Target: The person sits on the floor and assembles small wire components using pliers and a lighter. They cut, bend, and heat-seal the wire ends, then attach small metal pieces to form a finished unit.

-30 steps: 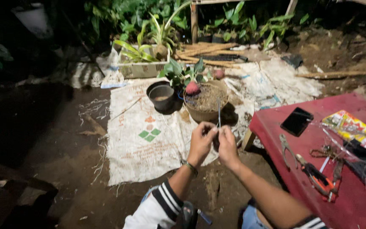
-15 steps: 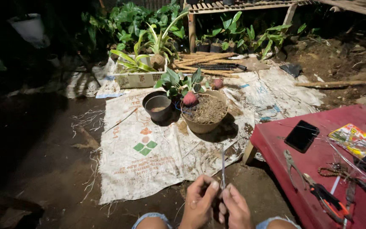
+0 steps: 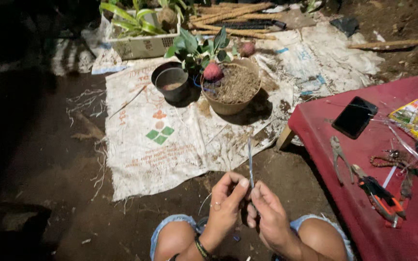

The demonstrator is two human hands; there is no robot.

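**Both hands pinch a thin strip upright**

The left hand (image 3: 226, 205) and right hand (image 3: 269, 217) meet just above the knees, fingertips closed narrowly on the lower end of a thin strip (image 3: 250, 162). The left thumb and forefinger press it from one side, the right fingers from the other; the rest of each hand is loosely curled. The strip is slim, flat and pale grey-blue, standing nearly upright out of the pinch, over the bare soil just off the near edge of the sack (image 3: 160, 145).

The sack is woven, white, frayed at its edges and dusted with soil. At its far side stands a round tan pot (image 3: 231, 104) filled with crumbly earth, holding a plant (image 3: 199, 48) with broad green leaves and a swollen reddish base. Touching it on the left is a smaller dark pot (image 3: 170, 82).

The red table (image 3: 364, 159) at the right carries a black phone (image 3: 355, 117) near its far corner, grey pliers (image 3: 337, 157) near its left edge, and an orange-handled tool (image 3: 380, 198) closer in.
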